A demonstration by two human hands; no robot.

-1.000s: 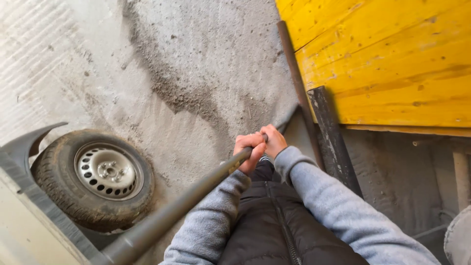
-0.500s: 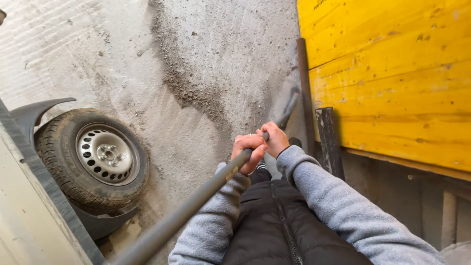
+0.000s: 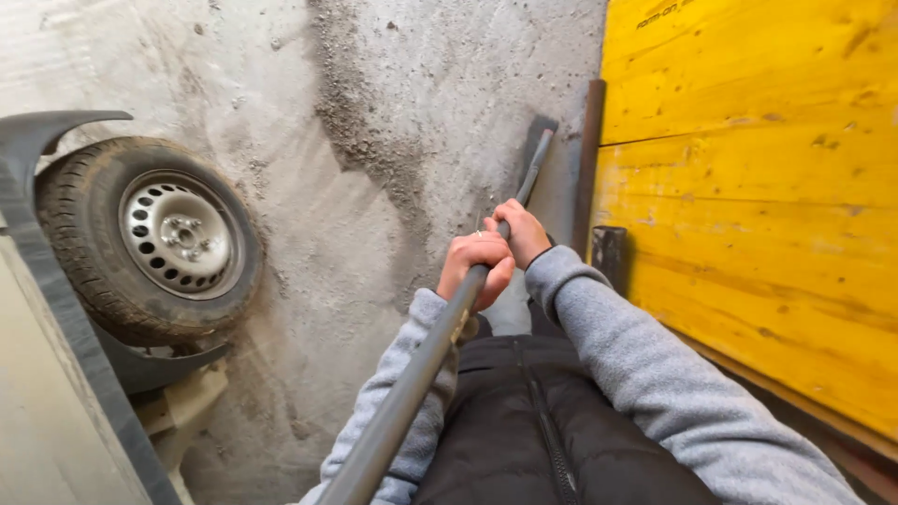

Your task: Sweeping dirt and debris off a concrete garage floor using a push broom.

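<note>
You hold a long grey handle (image 3: 426, 360) in both hands; it runs from the bottom edge of the view, up past your chest, to a flat head (image 3: 541, 131) resting on the concrete floor (image 3: 309, 281) just beside the yellow board (image 3: 748, 206). Your left hand (image 3: 474, 264) is clenched around the shaft, knuckles up; your right hand (image 3: 519, 232) grips it just above, touching the left, fingers wrapped round. Both sleeves are grey, over a black vest (image 3: 524, 430). A dark streak of grit (image 3: 360, 131) lies on the floor left of the head; a rusty pipe (image 3: 589, 159) stands along the board's edge, with a dark post (image 3: 608, 257) near your right wrist. Well apart on the left sits a tyre (image 3: 150, 238) on a silver rim, under a grey wheel arch (image 3: 47, 131).
</note>
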